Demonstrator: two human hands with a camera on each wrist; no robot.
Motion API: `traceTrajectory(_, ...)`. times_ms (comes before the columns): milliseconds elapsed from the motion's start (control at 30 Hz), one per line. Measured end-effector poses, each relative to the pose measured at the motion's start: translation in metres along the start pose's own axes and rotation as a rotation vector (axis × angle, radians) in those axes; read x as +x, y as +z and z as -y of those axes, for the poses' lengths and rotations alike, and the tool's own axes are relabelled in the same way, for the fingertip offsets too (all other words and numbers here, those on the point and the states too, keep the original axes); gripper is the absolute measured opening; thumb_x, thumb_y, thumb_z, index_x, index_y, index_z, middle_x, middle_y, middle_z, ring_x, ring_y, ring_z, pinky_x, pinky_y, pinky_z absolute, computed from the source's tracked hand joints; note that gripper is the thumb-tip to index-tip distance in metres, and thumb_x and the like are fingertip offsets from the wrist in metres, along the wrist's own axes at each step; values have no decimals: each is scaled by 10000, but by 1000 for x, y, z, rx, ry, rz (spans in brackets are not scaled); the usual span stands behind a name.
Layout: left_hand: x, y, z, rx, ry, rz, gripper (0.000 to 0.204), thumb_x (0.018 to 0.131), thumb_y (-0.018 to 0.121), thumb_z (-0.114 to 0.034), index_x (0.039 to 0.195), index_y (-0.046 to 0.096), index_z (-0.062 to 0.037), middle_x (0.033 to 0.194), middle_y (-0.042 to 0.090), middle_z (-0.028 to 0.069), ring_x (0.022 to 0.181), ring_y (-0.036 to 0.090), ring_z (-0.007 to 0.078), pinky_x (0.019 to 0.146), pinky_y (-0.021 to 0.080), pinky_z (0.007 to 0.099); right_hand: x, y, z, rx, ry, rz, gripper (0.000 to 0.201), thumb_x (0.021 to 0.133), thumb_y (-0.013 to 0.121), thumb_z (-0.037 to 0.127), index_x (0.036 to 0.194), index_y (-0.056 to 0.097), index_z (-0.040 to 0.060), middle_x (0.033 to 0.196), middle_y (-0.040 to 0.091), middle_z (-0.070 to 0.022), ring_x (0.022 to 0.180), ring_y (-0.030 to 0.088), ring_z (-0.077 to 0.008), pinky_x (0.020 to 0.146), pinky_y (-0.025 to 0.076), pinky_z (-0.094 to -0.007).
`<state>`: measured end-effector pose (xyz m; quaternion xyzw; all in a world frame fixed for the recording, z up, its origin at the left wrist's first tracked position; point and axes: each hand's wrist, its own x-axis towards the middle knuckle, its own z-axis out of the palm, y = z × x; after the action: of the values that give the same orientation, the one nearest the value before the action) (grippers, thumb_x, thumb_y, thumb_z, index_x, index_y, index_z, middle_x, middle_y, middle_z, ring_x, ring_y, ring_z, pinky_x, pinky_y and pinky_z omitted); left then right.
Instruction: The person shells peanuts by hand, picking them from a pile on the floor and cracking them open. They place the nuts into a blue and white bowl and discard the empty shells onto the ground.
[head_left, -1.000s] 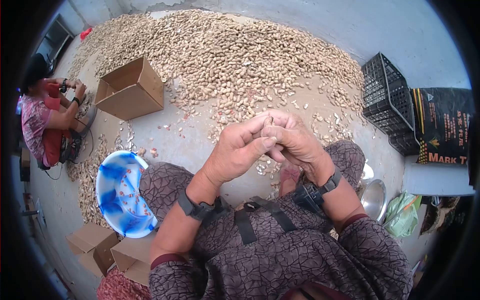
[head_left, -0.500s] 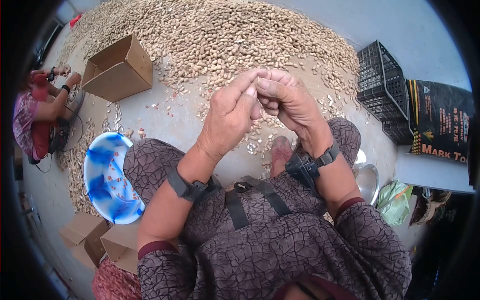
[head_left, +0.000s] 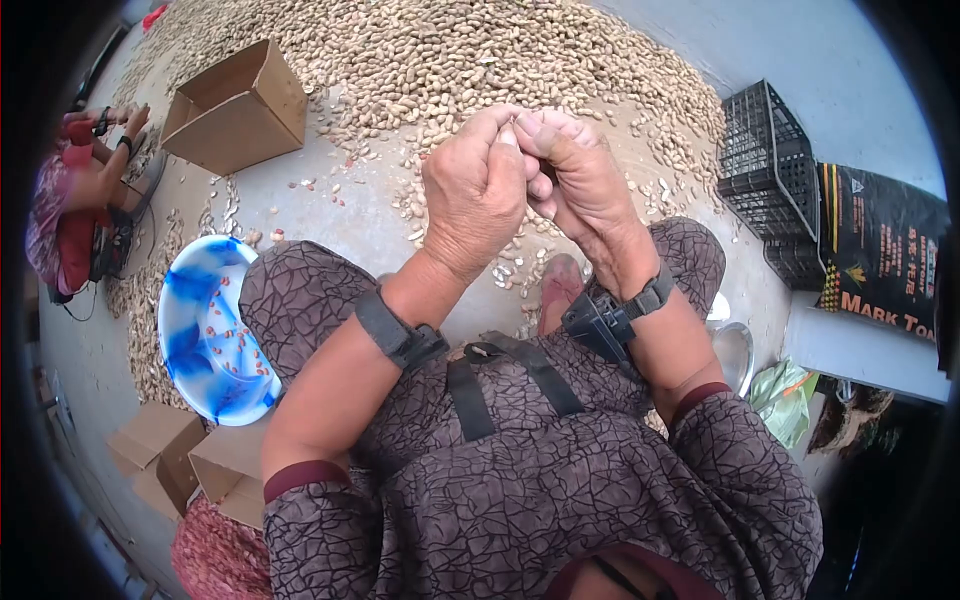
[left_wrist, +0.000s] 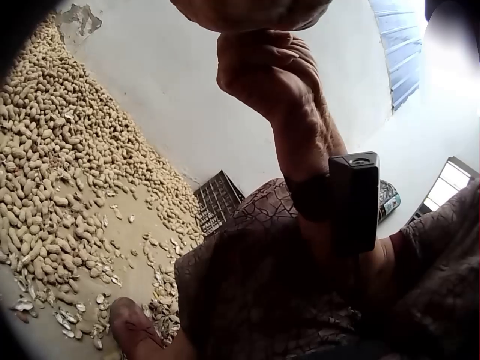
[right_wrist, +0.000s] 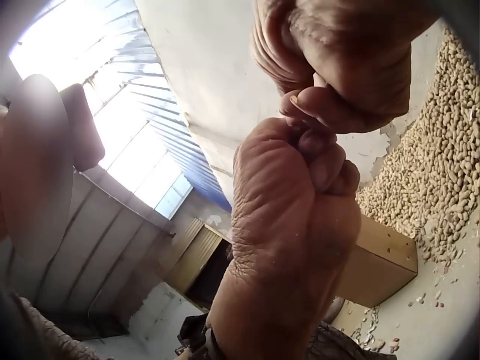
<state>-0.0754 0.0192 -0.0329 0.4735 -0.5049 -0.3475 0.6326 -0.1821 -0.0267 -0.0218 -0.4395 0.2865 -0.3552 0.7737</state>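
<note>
My left hand (head_left: 472,195) and right hand (head_left: 590,185) meet at their fingertips in front of me, above the floor. Thumbs and forefingers of both pinch a peanut almost wholly covered by the fingers. In the right wrist view the left hand (right_wrist: 289,187) has its fingers curled in, right below the right hand (right_wrist: 345,60). The left wrist view catches the right hand (left_wrist: 274,75) under the dark edge of the left. Beyond them a broad heap of unshelled peanuts (head_left: 460,70) spreads over the floor. Beside my left knee stands a blue and white basin (head_left: 182,345) with several red kernels inside.
An open cardboard box (head_left: 235,130) stands at the heap's left edge; more cardboard boxes (head_left: 160,440) lie behind the basin. Another person (head_left: 85,200) sits at far left. Black crates (head_left: 765,150) and a printed black sack (head_left: 880,260) line the right wall. Shells litter the floor.
Both hands have moved up and away from my body in the head view, still joined at the fingertips. The view has shifted, so basin and boxes sit higher and further left.
</note>
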Motion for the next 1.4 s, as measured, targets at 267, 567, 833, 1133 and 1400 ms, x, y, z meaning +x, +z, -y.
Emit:
traceTrajectory(267,-10,3,13,-29,-135,-100,242,850,330,-46,940,547,12,628,490,1,545,440,47,475,386,202,-7,12,-12,-144,-16,-159,200,844,527,213,741,530,42,569,487,19,426,423,-22,337,351,-156)
traceTrajectory(567,-2,-3,17,-465,-387,-91,219,864,343,-91,959,525,-15,624,462,-9,490,419,49,412,345,178,-5,11,-20,-135,-88,-158,163,850,507,173,795,536,23,591,499,2,435,436,-34,370,383,-171)
traceTrajectory(833,-3,-19,21,-670,-537,61,229,862,386,-139,958,531,10,613,485,-4,454,396,42,385,307,166,-7,-2,-13,-47,-36,-42,201,862,475,192,788,537,16,624,558,-47,456,503,-70,391,414,-174)
traceTrajectory(1133,-2,-43,-3,2,-1008,515,334,894,335,-278,955,519,-6,694,588,154,572,604,171,464,428,231,-16,-4,-4,-209,75,64,158,818,529,165,778,543,12,653,593,-83,468,555,-117,370,423,-185)
traceTrajectory(1400,-6,-37,10,-570,-952,463,327,908,288,-251,928,520,-22,715,581,92,511,561,97,354,332,143,-26,16,-7,-801,-111,-2,156,726,666,113,705,551,10,557,537,-6,467,492,-46,411,396,-197)
